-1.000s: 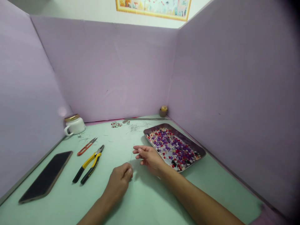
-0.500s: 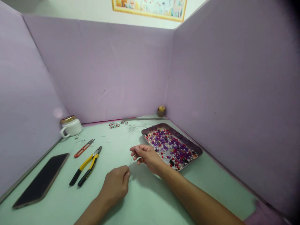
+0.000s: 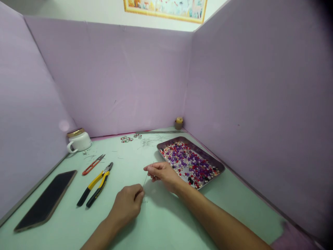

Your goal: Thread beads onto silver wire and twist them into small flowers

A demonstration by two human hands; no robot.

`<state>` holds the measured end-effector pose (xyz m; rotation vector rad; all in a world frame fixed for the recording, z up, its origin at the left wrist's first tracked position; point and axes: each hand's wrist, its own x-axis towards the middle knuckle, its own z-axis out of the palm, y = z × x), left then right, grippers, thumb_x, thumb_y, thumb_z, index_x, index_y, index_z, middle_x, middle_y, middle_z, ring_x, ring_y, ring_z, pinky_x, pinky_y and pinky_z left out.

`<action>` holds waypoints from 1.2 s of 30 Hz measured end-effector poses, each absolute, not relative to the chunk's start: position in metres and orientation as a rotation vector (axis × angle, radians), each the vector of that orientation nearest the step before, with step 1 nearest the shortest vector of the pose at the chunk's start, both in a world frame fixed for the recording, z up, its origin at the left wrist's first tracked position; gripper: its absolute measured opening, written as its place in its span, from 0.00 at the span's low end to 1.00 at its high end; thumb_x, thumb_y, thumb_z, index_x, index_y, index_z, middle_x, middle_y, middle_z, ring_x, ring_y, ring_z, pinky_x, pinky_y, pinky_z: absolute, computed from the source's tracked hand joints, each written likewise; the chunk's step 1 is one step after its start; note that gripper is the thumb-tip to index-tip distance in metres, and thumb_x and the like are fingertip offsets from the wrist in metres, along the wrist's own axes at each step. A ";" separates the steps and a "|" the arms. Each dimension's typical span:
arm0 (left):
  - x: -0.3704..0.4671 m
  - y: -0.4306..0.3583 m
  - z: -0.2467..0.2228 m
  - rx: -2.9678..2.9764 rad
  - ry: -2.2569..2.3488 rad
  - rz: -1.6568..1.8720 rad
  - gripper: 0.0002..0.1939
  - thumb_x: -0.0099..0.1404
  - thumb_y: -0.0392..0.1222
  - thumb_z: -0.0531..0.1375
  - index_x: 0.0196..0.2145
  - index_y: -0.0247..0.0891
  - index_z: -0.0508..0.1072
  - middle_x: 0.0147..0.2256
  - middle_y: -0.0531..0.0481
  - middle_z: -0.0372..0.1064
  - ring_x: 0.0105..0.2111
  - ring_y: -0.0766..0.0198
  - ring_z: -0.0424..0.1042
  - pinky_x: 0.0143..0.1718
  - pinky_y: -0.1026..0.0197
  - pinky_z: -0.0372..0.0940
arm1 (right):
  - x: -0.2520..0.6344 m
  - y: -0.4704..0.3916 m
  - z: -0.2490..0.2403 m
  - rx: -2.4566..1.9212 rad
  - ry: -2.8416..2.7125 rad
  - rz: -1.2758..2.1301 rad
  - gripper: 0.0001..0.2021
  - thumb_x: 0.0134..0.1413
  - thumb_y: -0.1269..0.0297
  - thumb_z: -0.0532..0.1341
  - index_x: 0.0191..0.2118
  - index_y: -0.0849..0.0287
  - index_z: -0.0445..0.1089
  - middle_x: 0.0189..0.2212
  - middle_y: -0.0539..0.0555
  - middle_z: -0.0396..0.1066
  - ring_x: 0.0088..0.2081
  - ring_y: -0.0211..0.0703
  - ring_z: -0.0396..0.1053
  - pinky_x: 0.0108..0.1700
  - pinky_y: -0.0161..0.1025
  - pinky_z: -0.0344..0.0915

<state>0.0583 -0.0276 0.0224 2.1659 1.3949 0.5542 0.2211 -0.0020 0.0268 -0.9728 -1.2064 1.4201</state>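
A thin wire runs slantwise between my two hands above the green table. My left hand is closed, its thumb and forefinger pinching the lower end. Up and to the right, my right hand pinches the wire near its upper end, and a short tip pokes out past the fingers. Just beyond the right hand lies a metal tray of purple, red, white, gold and black beads. Whether a bead sits on the wire is too small to tell.
To the left lie yellow-black pliers, red thread snips and a dark phone. A white lidded mug stands behind them. Small beaded pieces, loose wires and a small yellow-topped pot are at the back. Purple panels enclose the table.
The fingers of my right hand have closed together more around the wire, and its tip now shows above them. My left hand has barely moved.
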 end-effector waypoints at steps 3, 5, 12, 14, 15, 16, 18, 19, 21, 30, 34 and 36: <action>0.061 -0.025 0.020 1.854 1.279 0.629 0.11 0.55 0.44 0.50 0.18 0.37 0.60 0.16 0.57 0.53 0.18 0.68 0.53 0.21 0.65 0.47 | 0.221 -0.003 0.031 -0.954 -1.124 1.431 0.11 0.40 0.59 0.62 0.27 0.62 0.73 0.21 0.49 0.65 0.23 0.31 0.60 0.26 0.31 0.58; 0.064 -0.023 0.019 1.625 1.216 0.632 0.12 0.53 0.47 0.51 0.20 0.37 0.62 0.16 0.57 0.54 0.15 0.70 0.52 0.18 0.66 0.47 | 0.221 -0.004 0.033 -0.942 -1.065 1.439 0.11 0.39 0.59 0.63 0.28 0.62 0.73 0.20 0.49 0.64 0.23 0.31 0.60 0.26 0.31 0.58; 0.062 -0.020 0.023 1.660 1.286 0.606 0.11 0.51 0.43 0.51 0.17 0.35 0.62 0.11 0.58 0.52 0.14 0.71 0.49 0.17 0.66 0.45 | 0.222 0.000 0.032 -1.022 -1.028 1.318 0.11 0.38 0.60 0.61 0.22 0.65 0.71 0.17 0.49 0.65 0.19 0.30 0.59 0.23 0.31 0.55; 0.059 -0.021 0.025 1.807 1.281 0.589 0.09 0.50 0.39 0.51 0.15 0.36 0.60 0.14 0.57 0.52 0.17 0.70 0.50 0.19 0.66 0.46 | 0.221 0.000 0.032 -1.055 -1.049 1.247 0.10 0.38 0.61 0.61 0.20 0.65 0.70 0.14 0.49 0.64 0.17 0.30 0.58 0.22 0.31 0.54; 0.058 -0.022 0.026 1.884 1.284 0.575 0.09 0.50 0.38 0.50 0.15 0.36 0.60 0.14 0.57 0.51 0.18 0.70 0.50 0.20 0.66 0.46 | 0.220 0.000 0.032 -1.066 -1.059 1.220 0.10 0.38 0.62 0.60 0.19 0.65 0.70 0.13 0.49 0.63 0.16 0.30 0.57 0.21 0.31 0.54; 0.057 -0.022 0.028 1.954 1.292 0.555 0.09 0.50 0.37 0.50 0.15 0.36 0.59 0.15 0.57 0.51 0.19 0.69 0.51 0.20 0.65 0.46 | 0.219 -0.001 0.032 -1.074 -1.067 1.198 0.10 0.38 0.62 0.60 0.19 0.65 0.70 0.13 0.49 0.63 0.16 0.30 0.57 0.21 0.31 0.54; 0.056 -0.023 0.031 2.057 1.323 0.515 0.09 0.50 0.37 0.49 0.15 0.37 0.59 0.15 0.56 0.51 0.19 0.69 0.51 0.21 0.65 0.46 | 0.218 -0.002 0.032 -1.083 -1.063 1.168 0.10 0.38 0.63 0.60 0.18 0.65 0.69 0.12 0.48 0.63 0.16 0.30 0.57 0.20 0.31 0.53; 0.055 -0.023 0.033 2.086 1.336 0.502 0.09 0.51 0.37 0.49 0.15 0.37 0.59 0.15 0.56 0.51 0.19 0.69 0.51 0.21 0.65 0.46 | 0.217 -0.003 0.031 -1.085 -1.051 1.156 0.09 0.38 0.63 0.60 0.18 0.65 0.69 0.12 0.48 0.63 0.16 0.31 0.57 0.20 0.31 0.53; 0.055 -0.023 0.035 2.105 1.346 0.500 0.10 0.51 0.38 0.49 0.15 0.37 0.59 0.15 0.56 0.52 0.19 0.68 0.52 0.21 0.65 0.46 | 0.216 -0.003 0.030 -1.087 -1.019 1.143 0.09 0.38 0.64 0.60 0.18 0.66 0.69 0.12 0.49 0.63 0.16 0.31 0.57 0.20 0.31 0.54; 0.059 -0.020 0.015 1.690 1.301 0.715 0.11 0.52 0.41 0.51 0.16 0.36 0.62 0.12 0.58 0.53 0.14 0.71 0.50 0.16 0.67 0.47 | 0.219 0.006 0.024 -0.925 -0.765 1.277 0.11 0.36 0.59 0.63 0.23 0.65 0.69 0.17 0.48 0.64 0.18 0.29 0.60 0.23 0.31 0.60; 0.061 -0.022 0.020 1.455 1.312 0.834 0.09 0.50 0.43 0.54 0.20 0.34 0.66 0.13 0.57 0.57 0.13 0.73 0.51 0.14 0.68 0.46 | 0.221 0.006 0.028 -0.872 -0.749 1.291 0.13 0.35 0.58 0.64 0.24 0.65 0.68 0.18 0.47 0.64 0.19 0.30 0.61 0.24 0.32 0.63; 0.062 -0.023 0.024 1.372 1.292 0.878 0.07 0.48 0.41 0.57 0.25 0.34 0.68 0.15 0.57 0.60 0.14 0.73 0.53 0.15 0.69 0.46 | 0.221 0.006 0.029 -0.871 -0.736 1.283 0.13 0.35 0.58 0.64 0.24 0.65 0.69 0.18 0.48 0.63 0.19 0.29 0.61 0.24 0.31 0.63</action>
